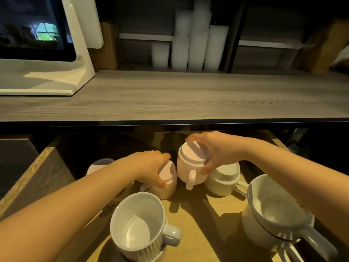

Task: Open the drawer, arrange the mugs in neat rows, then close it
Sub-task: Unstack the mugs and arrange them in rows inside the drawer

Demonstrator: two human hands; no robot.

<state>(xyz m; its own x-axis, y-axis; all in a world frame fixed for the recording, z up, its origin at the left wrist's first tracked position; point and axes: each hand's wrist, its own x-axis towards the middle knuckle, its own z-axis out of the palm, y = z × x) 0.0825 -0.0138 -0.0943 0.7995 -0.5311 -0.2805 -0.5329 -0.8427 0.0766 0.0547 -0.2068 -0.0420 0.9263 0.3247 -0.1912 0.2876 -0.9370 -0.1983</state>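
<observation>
- Wooden drawer (198,208) stands open under the grey surface (188,95), mugs scattered inside.
- Right hand (219,148) has its fingers (206,168) clamped on an upturned ribbed mug (190,167), seemingly lifted and tilted; best set down level beside its neighbour, handle matching.
- Left hand (151,165) grips a second upturned mug (166,184), steadying it.

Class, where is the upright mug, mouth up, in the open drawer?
The upright mug sits at the drawer's near edge, left of centre, under the left forearm.
</observation>
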